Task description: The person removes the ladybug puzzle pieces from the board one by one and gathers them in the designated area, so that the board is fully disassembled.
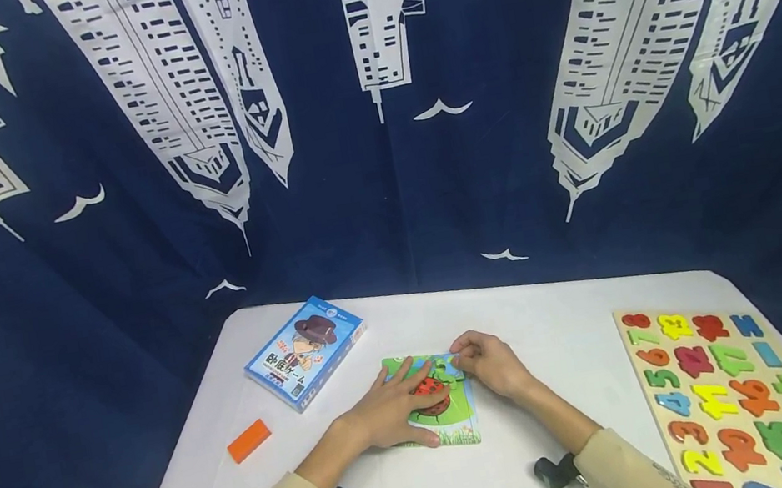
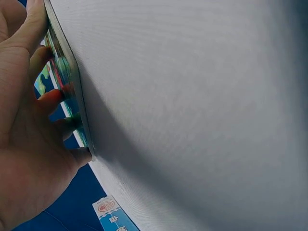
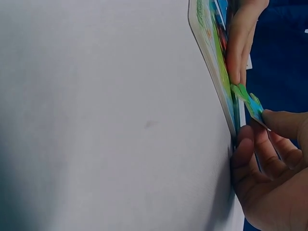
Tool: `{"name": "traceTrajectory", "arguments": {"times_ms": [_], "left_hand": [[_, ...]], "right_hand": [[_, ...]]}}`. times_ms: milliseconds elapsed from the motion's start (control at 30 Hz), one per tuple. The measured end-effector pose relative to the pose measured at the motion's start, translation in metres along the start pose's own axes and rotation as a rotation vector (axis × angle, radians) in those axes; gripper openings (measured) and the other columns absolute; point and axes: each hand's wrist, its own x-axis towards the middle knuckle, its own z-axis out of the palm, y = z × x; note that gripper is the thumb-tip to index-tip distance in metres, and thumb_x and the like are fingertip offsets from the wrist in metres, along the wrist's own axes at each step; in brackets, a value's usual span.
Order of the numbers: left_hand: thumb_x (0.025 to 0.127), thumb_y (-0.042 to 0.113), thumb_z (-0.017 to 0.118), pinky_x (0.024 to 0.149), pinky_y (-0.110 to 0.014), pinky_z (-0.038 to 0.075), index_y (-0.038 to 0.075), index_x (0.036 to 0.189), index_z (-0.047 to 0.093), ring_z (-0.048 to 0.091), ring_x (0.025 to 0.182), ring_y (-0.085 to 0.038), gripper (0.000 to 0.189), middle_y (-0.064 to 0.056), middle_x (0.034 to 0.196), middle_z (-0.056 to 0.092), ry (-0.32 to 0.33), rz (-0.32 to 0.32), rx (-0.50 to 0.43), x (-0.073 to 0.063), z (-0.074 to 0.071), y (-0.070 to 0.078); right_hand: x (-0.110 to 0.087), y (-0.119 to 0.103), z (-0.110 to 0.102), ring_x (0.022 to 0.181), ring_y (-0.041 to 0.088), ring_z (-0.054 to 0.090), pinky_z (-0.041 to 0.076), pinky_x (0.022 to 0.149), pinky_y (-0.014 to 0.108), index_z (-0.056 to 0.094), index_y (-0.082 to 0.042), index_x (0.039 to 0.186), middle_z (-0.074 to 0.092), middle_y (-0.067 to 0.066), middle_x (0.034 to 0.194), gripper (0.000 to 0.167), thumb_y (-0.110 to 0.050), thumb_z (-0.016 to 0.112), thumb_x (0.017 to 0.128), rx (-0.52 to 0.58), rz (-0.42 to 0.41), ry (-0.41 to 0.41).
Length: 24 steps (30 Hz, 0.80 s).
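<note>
A small ladybug jigsaw puzzle (image 1: pixel 462 417) lies flat on the white table. My left hand (image 1: pixel 388 411) rests on it with fingers spread, covering part of the red ladybug (image 1: pixel 433 400). At the puzzle's upper right corner, my right hand (image 1: pixel 491 364) pinches a green and blue puzzle piece (image 3: pixel 253 107) between thumb and fingers. In the right wrist view this piece is tilted up over the board, its far end right at the left hand's fingertips. The left wrist view shows the left fingers bent over the thin board edge (image 2: pixel 77 84).
A blue card-game box (image 1: pixel 307 353) lies at the back left, with an orange block (image 1: pixel 249 440) in front of it. On the right is a wooden number board (image 1: pixel 699 375) filled with coloured numerals. A dark blue curtain (image 1: pixel 356 215) hangs behind the table.
</note>
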Motion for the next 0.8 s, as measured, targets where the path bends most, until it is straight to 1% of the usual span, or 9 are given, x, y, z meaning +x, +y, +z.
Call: {"name": "traceTrajectory", "arguments": {"times_ms": [67,200,400,567,733,800], "left_hand": [[0.071,0.078,0.041,0.105,-0.063,0.01,0.045,0.141,0.027,0.002,0.139,-0.034,0.079,-0.002,0.155,0.006,-0.003,-0.002,0.003,0.0,0.0,0.0],[0.071,0.078,0.042,0.105,-0.063,0.01,0.045,0.141,0.028,0.002,0.139,-0.033,0.079,-0.002,0.155,0.006,-0.005,-0.003,0.001,0.0,0.0,0.001],[0.072,0.077,0.044,0.105,-0.062,0.009,0.045,0.141,0.028,0.002,0.139,-0.033,0.078,-0.003,0.155,0.007,-0.004,-0.001,-0.005,0.0,-0.001,0.001],[0.072,0.075,0.046,0.106,-0.061,0.008,0.046,0.141,0.028,0.001,0.139,-0.033,0.077,-0.002,0.155,0.006,0.001,0.002,-0.005,-0.001,-0.001,0.001],[0.072,0.075,0.047,0.105,-0.061,0.009,0.046,0.141,0.028,0.002,0.139,-0.033,0.077,-0.002,0.155,0.007,0.007,0.006,-0.012,-0.002,-0.001,0.001],[0.072,0.075,0.047,0.105,-0.062,0.009,0.045,0.141,0.028,0.002,0.139,-0.033,0.077,-0.002,0.155,0.008,0.008,0.006,-0.014,-0.002,-0.002,0.001]], "right_hand": [[-0.001,0.0,-0.003,0.063,0.02,0.058,0.049,0.052,0.031,0.062,-0.015,0.097,0.063,0.003,0.078,0.014,-0.02,0.066,0.085,0.025,0.016,-0.002],[-0.003,0.003,-0.012,0.066,0.021,0.061,0.051,0.054,0.034,0.062,-0.013,0.099,0.063,0.003,0.08,0.016,-0.019,0.067,0.084,0.057,0.037,0.007],[-0.01,0.007,-0.034,0.069,0.025,0.062,0.052,0.057,0.038,0.061,-0.013,0.101,0.062,0.005,0.084,0.016,-0.018,0.065,0.086,0.066,0.063,0.029],[-0.016,0.011,-0.053,0.072,0.026,0.063,0.052,0.059,0.04,0.06,-0.01,0.104,0.062,0.007,0.088,0.019,-0.016,0.064,0.087,0.051,0.071,0.037],[-0.019,0.019,-0.07,0.072,0.025,0.063,0.052,0.058,0.039,0.06,-0.01,0.106,0.062,0.006,0.088,0.022,-0.019,0.064,0.086,0.008,0.076,0.039],[-0.021,0.022,-0.076,0.071,0.025,0.063,0.052,0.058,0.038,0.061,-0.01,0.106,0.062,0.006,0.088,0.022,-0.019,0.065,0.086,0.002,0.091,0.04]]}}
